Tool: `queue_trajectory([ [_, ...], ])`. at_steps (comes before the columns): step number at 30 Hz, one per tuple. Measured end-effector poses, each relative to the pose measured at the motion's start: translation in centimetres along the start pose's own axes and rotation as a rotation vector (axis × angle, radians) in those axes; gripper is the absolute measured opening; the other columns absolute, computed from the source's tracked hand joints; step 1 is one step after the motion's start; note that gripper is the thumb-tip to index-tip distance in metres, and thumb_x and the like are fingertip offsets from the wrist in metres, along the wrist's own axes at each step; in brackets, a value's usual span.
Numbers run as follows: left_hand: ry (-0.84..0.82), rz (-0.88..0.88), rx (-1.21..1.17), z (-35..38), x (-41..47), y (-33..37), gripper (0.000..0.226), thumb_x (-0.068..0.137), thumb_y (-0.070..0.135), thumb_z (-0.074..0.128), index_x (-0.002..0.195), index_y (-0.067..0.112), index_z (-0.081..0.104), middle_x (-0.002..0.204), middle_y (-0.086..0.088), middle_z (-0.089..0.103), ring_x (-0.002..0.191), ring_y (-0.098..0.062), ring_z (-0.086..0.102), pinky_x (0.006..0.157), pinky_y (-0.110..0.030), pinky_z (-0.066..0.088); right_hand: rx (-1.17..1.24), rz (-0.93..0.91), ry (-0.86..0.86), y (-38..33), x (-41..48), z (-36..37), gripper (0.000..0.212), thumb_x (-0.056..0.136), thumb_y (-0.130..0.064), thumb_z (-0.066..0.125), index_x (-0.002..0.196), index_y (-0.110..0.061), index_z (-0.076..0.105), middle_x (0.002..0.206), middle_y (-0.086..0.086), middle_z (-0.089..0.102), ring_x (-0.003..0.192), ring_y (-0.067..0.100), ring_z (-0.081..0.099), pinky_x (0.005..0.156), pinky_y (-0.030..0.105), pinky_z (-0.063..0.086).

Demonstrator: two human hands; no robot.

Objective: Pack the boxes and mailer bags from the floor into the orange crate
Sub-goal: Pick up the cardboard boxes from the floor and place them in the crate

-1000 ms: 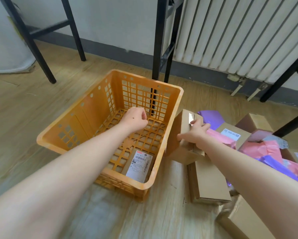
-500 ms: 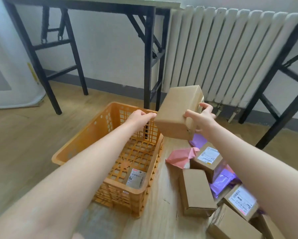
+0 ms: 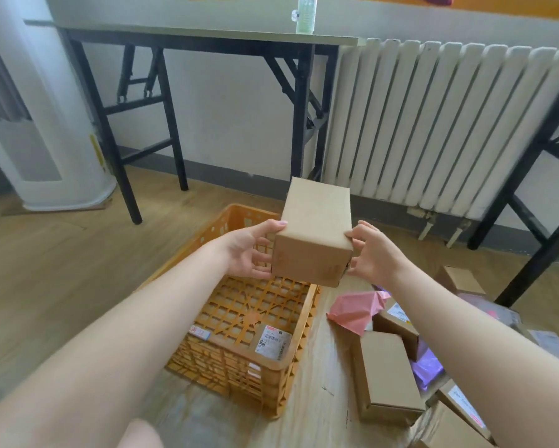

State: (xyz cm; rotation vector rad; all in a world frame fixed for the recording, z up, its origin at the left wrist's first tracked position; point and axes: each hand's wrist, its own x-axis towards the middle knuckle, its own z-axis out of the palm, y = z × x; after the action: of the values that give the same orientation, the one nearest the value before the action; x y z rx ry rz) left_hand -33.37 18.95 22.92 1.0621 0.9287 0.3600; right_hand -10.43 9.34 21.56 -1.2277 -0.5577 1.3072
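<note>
A plain brown cardboard box (image 3: 315, 234) hangs in the air above the far end of the orange crate (image 3: 299, 337). My left hand (image 3: 250, 250) presses its left side and my right hand (image 3: 372, 253) grips its right side. In the crate lies a flat box with a white label (image 3: 271, 340), near the right wall. On the floor to the right lie a brown box (image 3: 385, 376), a pink mailer bag (image 3: 355, 310), a purple mailer bag (image 3: 428, 368) and several more labelled boxes, partly hidden by my right arm.
A black-legged folding table (image 3: 187, 37) stands behind the crate with a bottle (image 3: 305, 14) on it. A white radiator (image 3: 449, 124) lines the wall at the right, with another black table leg (image 3: 543, 195) beside it. A white appliance (image 3: 42, 150) stands at the left.
My right hand lifted the box from the floor pile and carried it left over the crate. My left hand came up out of the crate and took the box's left side.
</note>
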Motion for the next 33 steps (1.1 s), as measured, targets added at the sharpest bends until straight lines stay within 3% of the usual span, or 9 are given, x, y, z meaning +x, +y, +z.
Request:
queue_trajectory([
  [4, 0.147, 0.117, 0.240, 0.6, 0.9, -0.5, 0.087, 0.068, 0.050, 0.078, 0.138, 0.014, 0.039, 0.137, -0.013, 0.048, 0.121, -0.028, 0.049, 0.101, -0.045, 0.045, -0.026, -0.048, 0.112, 0.6, 0.4, 0.9, 0.077, 0.083, -0.011, 0.067, 0.143, -0.033, 0.023, 0.135, 0.013, 0.041, 0.105, 0.037, 0.055, 0.077, 0.050, 0.052],
  [7, 0.377, 0.213, 0.587, 1.5, 1.8, -0.8, 0.104, 0.064, 0.056, 0.080, 0.143, 0.016, 0.026, 0.144, -0.008, 0.039, 0.130, -0.029, 0.043, 0.101, -0.043, 0.043, -0.060, -0.080, 0.197, 1.2, 1.1, 1.8, 0.091, 0.080, -0.018, 0.074, 0.146, -0.034, 0.014, 0.146, 0.014, 0.034, 0.124, 0.042, 0.045, 0.099, 0.059, 0.042],
  [10, 0.581, 0.366, 0.880, 2.4, 2.1, -1.1, 0.103, 0.062, 0.056, 0.081, 0.139, 0.018, 0.025, 0.140, -0.007, 0.042, 0.128, -0.027, 0.042, 0.098, -0.039, 0.044, -0.149, -0.072, 0.292, 1.8, 1.9, 3.0, 0.106, 0.071, -0.032, 0.082, 0.147, -0.036, 0.008, 0.152, 0.014, 0.026, 0.135, 0.041, 0.034, 0.107, 0.061, 0.033],
  [15, 0.702, 0.562, 1.136, 3.0, 2.5, -1.8, 0.101, 0.065, 0.057, 0.078, 0.141, 0.016, 0.025, 0.140, -0.005, 0.042, 0.126, -0.024, 0.039, 0.099, -0.033, 0.040, -0.241, -0.041, 0.319, 2.7, 2.6, 5.2, 0.114, 0.063, -0.045, 0.085, 0.146, -0.039, 0.006, 0.152, 0.012, 0.025, 0.134, 0.039, 0.035, 0.101, 0.058, 0.042],
  [20, 0.694, 0.673, 1.241, 1.9, 2.5, -2.2, 0.106, 0.068, 0.048, 0.079, 0.146, 0.017, 0.016, 0.145, -0.004, 0.032, 0.129, -0.025, 0.029, 0.105, -0.034, 0.037, -0.088, -0.090, 0.267, 2.6, 3.2, 5.2, 0.114, 0.070, -0.036, 0.083, 0.148, -0.036, 0.000, 0.155, 0.010, 0.023, 0.138, 0.039, 0.031, 0.106, 0.060, 0.035],
  [25, 0.726, 0.733, 1.474, -0.4, 2.4, -2.6, 0.110, 0.071, 0.040, 0.079, 0.150, 0.013, 0.008, 0.149, -0.005, 0.024, 0.132, -0.028, 0.023, 0.109, -0.039, 0.037, -0.091, -0.102, 0.247, 1.8, 3.0, 4.4, 0.106, 0.072, -0.037, 0.080, 0.150, -0.036, 0.007, 0.154, 0.012, 0.024, 0.134, 0.040, 0.037, 0.101, 0.060, 0.041],
  [28, 0.714, 0.780, 1.764, -2.2, 2.3, -3.0, 0.108, 0.073, 0.033, 0.078, 0.149, 0.010, 0.004, 0.148, -0.008, 0.024, 0.128, -0.030, 0.021, 0.107, -0.040, 0.038, 0.020, 0.055, 0.189, 1.2, 2.6, 4.0, 0.095, 0.071, -0.057, 0.073, 0.147, -0.031, 0.023, 0.146, 0.016, 0.039, 0.123, 0.041, 0.048, 0.093, 0.055, 0.049],
  [31, 0.706, 0.873, 1.922, -3.4, 2.3, -3.1, 0.111, 0.061, 0.027, 0.084, 0.142, 0.010, 0.011, 0.140, -0.009, 0.028, 0.123, -0.033, 0.027, 0.102, -0.045, 0.042, 0.061, 0.268, 0.201, 1.4, 2.5, 3.0, 0.108, 0.062, -0.070, 0.072, 0.147, -0.023, 0.024, 0.134, 0.021, 0.050, 0.112, 0.042, 0.056, 0.093, 0.055, 0.049],
  [33, 0.701, 0.981, 1.979, -3.8, 2.5, -3.2, 0.107, 0.055, 0.021, 0.085, 0.140, 0.009, 0.021, 0.134, -0.011, 0.032, 0.119, -0.035, 0.033, 0.100, -0.047, 0.043, 0.033, 0.365, 0.156, 1.7, 2.3, 2.3, 0.113, 0.058, -0.073, 0.073, 0.146, -0.019, 0.026, 0.126, 0.023, 0.056, 0.106, 0.042, 0.060, 0.085, 0.053, 0.052],
])
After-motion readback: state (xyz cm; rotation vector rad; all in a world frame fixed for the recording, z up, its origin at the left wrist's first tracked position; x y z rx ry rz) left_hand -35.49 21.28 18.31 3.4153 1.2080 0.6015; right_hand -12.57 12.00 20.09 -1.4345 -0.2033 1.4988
